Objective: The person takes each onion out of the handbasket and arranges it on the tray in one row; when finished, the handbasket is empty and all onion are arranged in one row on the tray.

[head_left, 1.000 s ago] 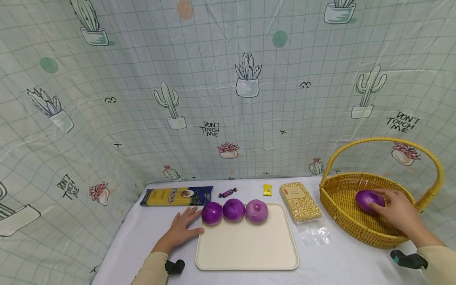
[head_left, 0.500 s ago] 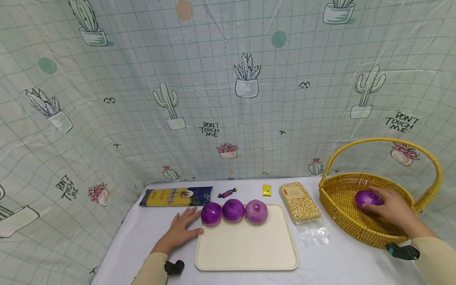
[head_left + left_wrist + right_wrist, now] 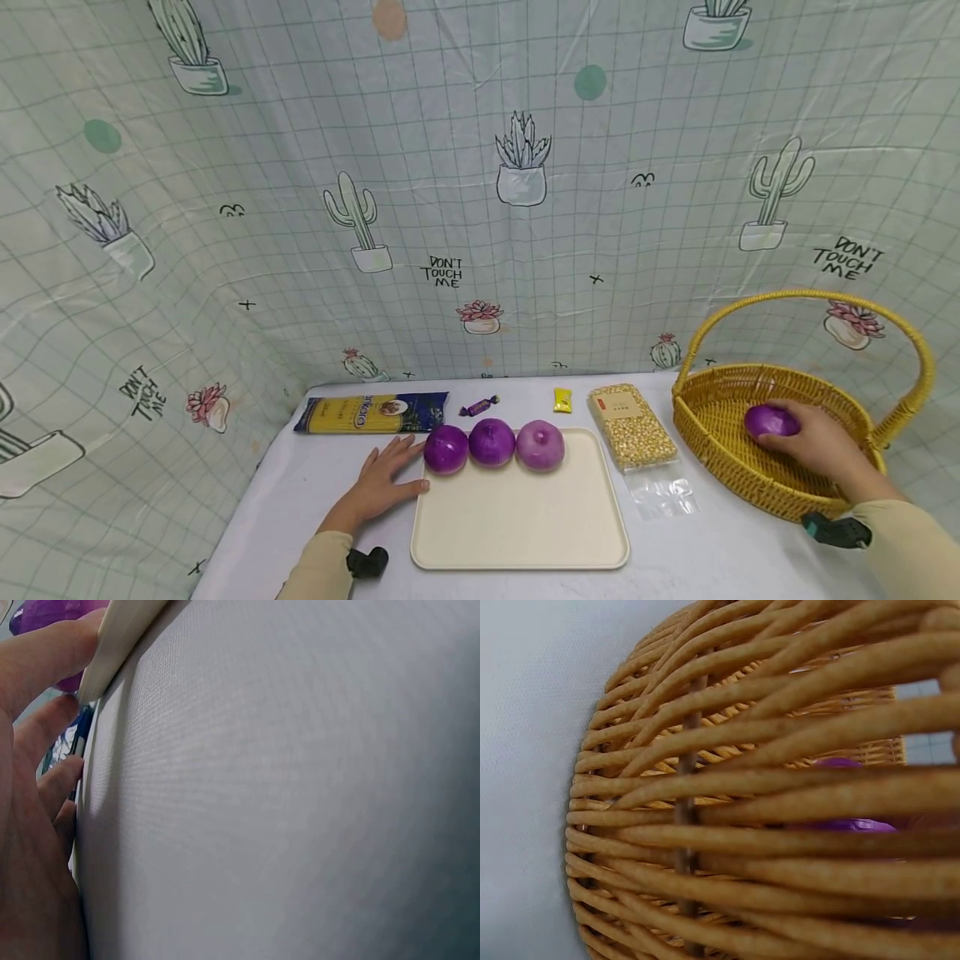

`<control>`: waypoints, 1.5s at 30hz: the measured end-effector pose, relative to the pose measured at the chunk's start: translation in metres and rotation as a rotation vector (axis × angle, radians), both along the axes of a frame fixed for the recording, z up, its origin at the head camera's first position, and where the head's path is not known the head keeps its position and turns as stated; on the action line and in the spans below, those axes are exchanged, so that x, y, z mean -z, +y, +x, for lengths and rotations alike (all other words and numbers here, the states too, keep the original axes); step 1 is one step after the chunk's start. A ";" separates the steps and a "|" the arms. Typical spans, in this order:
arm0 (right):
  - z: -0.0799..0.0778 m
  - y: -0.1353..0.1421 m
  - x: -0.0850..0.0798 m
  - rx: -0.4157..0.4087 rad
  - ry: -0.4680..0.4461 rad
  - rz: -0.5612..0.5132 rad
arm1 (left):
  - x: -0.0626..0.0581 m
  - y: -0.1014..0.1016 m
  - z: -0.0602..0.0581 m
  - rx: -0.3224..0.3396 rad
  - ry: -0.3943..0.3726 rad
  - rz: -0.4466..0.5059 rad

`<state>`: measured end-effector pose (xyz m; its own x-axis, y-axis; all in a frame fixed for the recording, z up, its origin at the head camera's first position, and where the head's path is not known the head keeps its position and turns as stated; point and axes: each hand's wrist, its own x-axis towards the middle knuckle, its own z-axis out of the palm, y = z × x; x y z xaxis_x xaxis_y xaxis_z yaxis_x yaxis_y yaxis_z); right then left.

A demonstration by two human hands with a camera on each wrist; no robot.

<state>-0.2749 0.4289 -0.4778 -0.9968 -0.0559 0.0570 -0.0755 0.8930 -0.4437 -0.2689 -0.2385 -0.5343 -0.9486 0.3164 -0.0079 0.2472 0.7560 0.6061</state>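
My right hand (image 3: 821,439) grips a purple onion (image 3: 771,422) inside the yellow wicker basket (image 3: 750,482) at the right. In the right wrist view, the basket's weave (image 3: 765,795) hides most of that onion (image 3: 855,825) and the hand. My left hand (image 3: 381,481) rests with fingers spread at the left edge of the cream tray (image 3: 525,521); its thumb touches the rim. Three more onions stand in a row along the tray's far side: a dark purple left onion (image 3: 446,450), a middle onion (image 3: 492,442) and a paler right onion (image 3: 541,445).
Behind the tray lie a pasta packet (image 3: 360,414), a purple-wrapped candy (image 3: 480,406) and a small yellow packet (image 3: 562,400). A bag of yellow kernels (image 3: 633,427) lies between tray and basket. The basket's tall handle (image 3: 806,293) arches over it. A patterned curtain (image 3: 525,250) hangs behind the table.
My right hand has shifted slightly left within the basket, and the onion in its grip has moved a little left too. The left hand and tray have stayed put.
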 end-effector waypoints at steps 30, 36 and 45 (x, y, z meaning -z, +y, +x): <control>0.006 -0.004 0.000 0.048 0.005 0.012 | -0.001 0.000 0.001 0.011 0.026 0.010; 0.008 -0.009 0.002 0.047 0.032 0.007 | -0.002 0.000 0.002 0.006 0.031 0.009; 0.015 -0.019 -0.003 0.035 0.048 -0.013 | -0.005 0.000 0.003 0.016 0.003 0.010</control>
